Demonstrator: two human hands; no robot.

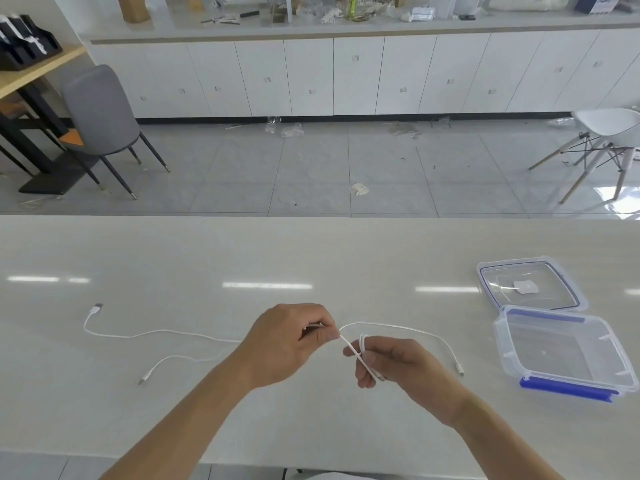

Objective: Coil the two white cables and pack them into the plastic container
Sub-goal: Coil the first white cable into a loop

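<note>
Two thin white cables lie on the pale table. One cable (408, 329) arcs from my hands out to a plug at the right. My right hand (388, 362) holds a small loop of it between curled fingers. My left hand (291, 337) pinches a strand of the same cable just left of that loop. The other cable (156, 332) stretches away to the left, with a USB plug at its far end and a small plug nearer me. An open clear plastic container (519, 372) with blue clips stands at the right.
The container's clear lid (568, 299) lies flat just behind the container. The table's far edge runs across the middle of the view. Beyond it are a tiled floor, chairs and white cabinets.
</note>
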